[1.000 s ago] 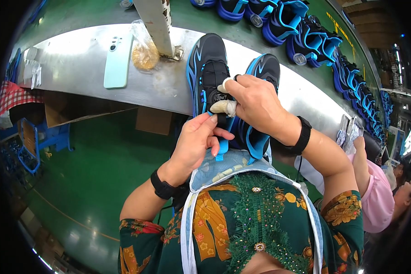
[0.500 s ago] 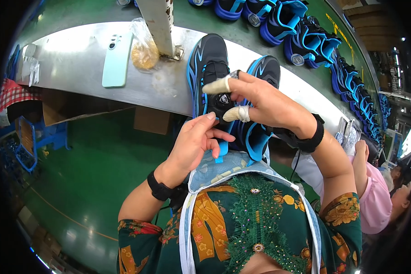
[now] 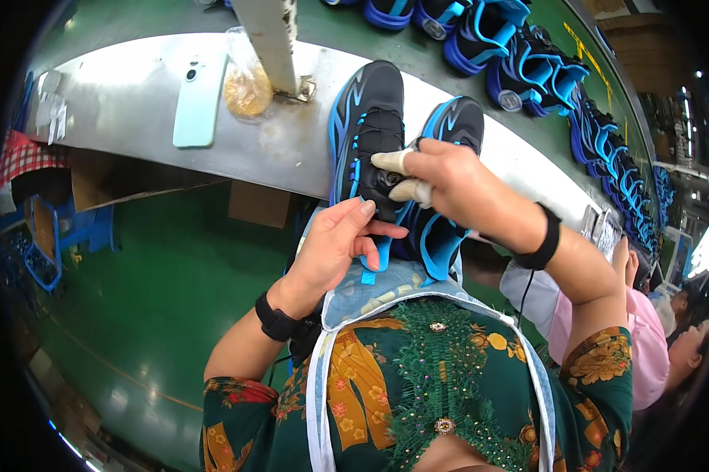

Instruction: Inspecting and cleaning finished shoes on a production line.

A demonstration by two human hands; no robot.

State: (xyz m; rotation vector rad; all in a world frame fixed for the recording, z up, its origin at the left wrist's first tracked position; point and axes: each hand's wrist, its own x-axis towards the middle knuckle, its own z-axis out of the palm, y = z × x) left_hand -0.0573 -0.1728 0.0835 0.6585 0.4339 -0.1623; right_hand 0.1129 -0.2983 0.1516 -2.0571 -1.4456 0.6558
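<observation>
A black sneaker (image 3: pixel 376 90) with blue trim and thin laces extends from my lap over the edge of the metal bench, its toe pointing away from me. At its tongue sits a round dark dial (image 3: pixel 387 179). My right hand (image 3: pixel 468 189), with pale cots on thumb and forefinger, has those two fingers closed around the dial. My left hand (image 3: pixel 331 248) pinches the shoe's tongue just below, fingers curled near the blue collar. Beside it on the right lies a matching sneaker (image 3: pixel 463 122), partly covered by my right hand.
On the metal bench (image 3: pixel 142 102) are a mint-green phone (image 3: pixel 195 106) and a plastic bag (image 3: pixel 248 90) holding something yellow, next to a worn white post (image 3: pixel 272 47). Beyond runs a long row of similar shoes (image 3: pixel 480 39). A person in pink (image 3: pixel 646 346) sits at right.
My right hand has come down onto the dial, its two covered fingers closing around it. The left sneaker has shifted slightly right, and my left hand keeps its place at the tongue.
</observation>
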